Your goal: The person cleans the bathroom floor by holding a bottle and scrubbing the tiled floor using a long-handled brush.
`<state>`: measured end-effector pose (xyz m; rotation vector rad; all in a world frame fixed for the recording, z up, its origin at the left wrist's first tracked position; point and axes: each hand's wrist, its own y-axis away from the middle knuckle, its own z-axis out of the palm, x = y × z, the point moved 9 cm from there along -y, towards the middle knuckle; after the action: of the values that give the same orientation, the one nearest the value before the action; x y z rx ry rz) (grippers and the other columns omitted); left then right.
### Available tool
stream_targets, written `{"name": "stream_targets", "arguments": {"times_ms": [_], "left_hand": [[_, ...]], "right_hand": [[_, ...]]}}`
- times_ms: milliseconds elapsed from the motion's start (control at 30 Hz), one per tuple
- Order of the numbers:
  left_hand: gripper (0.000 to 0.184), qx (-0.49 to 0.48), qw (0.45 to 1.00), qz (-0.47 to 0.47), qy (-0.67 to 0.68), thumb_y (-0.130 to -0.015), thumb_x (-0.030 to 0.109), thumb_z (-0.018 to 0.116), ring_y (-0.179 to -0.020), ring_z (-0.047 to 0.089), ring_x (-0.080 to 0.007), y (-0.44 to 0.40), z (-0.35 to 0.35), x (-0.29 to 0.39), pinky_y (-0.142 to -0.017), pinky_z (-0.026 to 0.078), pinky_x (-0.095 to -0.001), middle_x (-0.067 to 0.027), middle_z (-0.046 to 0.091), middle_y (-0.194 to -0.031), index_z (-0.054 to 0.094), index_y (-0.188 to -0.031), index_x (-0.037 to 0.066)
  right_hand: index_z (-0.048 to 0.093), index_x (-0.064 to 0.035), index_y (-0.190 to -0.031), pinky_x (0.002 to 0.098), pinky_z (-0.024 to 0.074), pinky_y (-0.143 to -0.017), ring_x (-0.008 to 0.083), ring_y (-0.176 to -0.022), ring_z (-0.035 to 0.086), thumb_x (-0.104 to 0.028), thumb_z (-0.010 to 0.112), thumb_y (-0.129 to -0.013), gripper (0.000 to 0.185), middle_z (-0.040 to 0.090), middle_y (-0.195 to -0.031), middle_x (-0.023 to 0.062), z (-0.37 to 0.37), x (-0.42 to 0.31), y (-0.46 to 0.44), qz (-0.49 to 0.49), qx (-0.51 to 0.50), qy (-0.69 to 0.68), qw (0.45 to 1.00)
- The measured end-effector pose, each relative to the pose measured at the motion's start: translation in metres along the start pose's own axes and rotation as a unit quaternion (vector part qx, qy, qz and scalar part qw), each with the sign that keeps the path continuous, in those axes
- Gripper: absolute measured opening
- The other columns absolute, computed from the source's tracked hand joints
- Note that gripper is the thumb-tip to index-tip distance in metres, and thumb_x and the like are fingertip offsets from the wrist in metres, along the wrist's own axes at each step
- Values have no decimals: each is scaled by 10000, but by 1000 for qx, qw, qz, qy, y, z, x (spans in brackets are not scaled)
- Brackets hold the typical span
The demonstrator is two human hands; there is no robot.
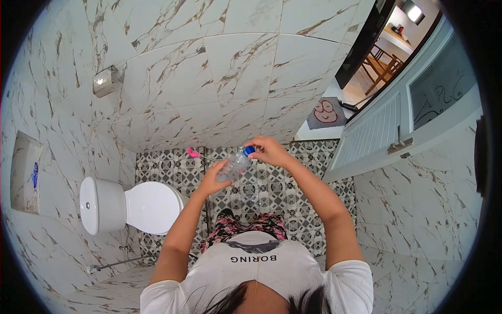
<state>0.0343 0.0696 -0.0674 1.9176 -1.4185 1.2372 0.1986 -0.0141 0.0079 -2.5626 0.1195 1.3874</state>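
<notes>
A clear plastic bottle [233, 168] is held tilted in front of my body, over the patterned floor. My left hand [213, 180] wraps round its lower part. At its upper right end sits a blue cap [249, 150], with the fingers of my right hand [265, 152] closed on it. Whether the cap is loose or screwed tight I cannot tell. Behind the bottle, a pink-ended brush [194, 153] with a thin handle lies near the wall; part of it is hidden by the bottle.
A white toilet [153, 208] with its lid down stands at the left. To the right, a white door [384, 125] hangs open beside a grey mat [326, 113]. A metal paper holder [106, 81] is fixed to the marbled wall. A wall niche [26, 172] is at far left.
</notes>
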Motion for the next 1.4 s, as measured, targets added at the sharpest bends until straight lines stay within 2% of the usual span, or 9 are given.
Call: {"name": "stream_targets", "arguments": {"times_ms": [200,433,533,667,733,833,1033,1133,1400], "left_hand": [[734,-7,999,-15,-43,-582,122,756,-947,530,-291,3,-11,7,-837,434,-354,-129,537,-1006,488,-1264,121],[739,44,992,3,-116,-571,159,783,-951,529,-314,23,-27,-23,-814,430,-401,-122,548,-1031,500,-1254,153],[746,83,984,-30,-158,-583,180,779,-973,522,-305,49,-33,-52,-826,418,-427,-106,523,-1100,491,-1271,189],[861,116,974,-123,-151,-626,246,777,-1138,428,-354,90,-33,-114,-941,358,-471,-171,421,-1250,351,-1370,162],[891,142,959,-189,-155,-714,295,732,-1241,320,-409,120,-36,-142,-1024,281,-493,-224,308,-1356,225,-1424,113],[791,171,955,-229,-83,-756,297,695,-1218,350,-418,186,-32,-193,-1006,302,-485,-243,337,-1338,281,-1393,79],[513,30,888,-458,29,-827,280,620,-1089,483,-415,374,30,-291,-917,402,-444,-256,543,-1129,489,-1217,-27],[430,38,879,-471,68,-836,265,574,-1049,511,-381,482,83,-321,-892,407,-409,-246,538,-1130,524,-1168,-5],[430,73,757,-619,198,-837,256,559,-1056,513,-364,496,145,-378,-900,406,-404,-230,538,-1144,522,-1174,-9]], "right_hand": [[639,-11,-918,371,458,-634,285,-661,572,-316,633,-809,324,590,-710,137,17,1,-9,51,-61,107,991],[631,-15,-600,453,459,-641,386,-697,603,-589,296,-898,728,618,-684,204,72,48,-18,276,-65,318,905],[648,-9,-713,446,466,-661,383,-722,607,-525,415,-894,593,625,-722,209,109,52,-35,296,-122,267,909],[603,-20,-949,442,473,-705,374,-799,606,-355,600,-842,352,634,-841,194,198,72,-64,170,-150,71,971],[597,-38,-974,439,475,-717,363,-831,601,-342,602,-838,333,621,-875,188,245,79,-81,157,-182,123,963],[586,-62,-1001,436,484,-729,352,-868,596,-315,614,-826,309,592,-945,172,333,116,-98,136,-220,178,950],[567,-103,-1055,404,525,-745,313,-952,584,-219,629,-804,284,502,-1081,143,510,224,-123,124,-280,253,918],[560,-119,-1093,400,531,-759,320,-980,570,-161,620,-806,296,471,-1101,144,574,274,-137,137,-271,270,914],[533,-113,-1189,416,503,-818,364,-1018,534,16,572,-777,433,421,-1116,165,652,331,-143,141,-264,223,928]]}}
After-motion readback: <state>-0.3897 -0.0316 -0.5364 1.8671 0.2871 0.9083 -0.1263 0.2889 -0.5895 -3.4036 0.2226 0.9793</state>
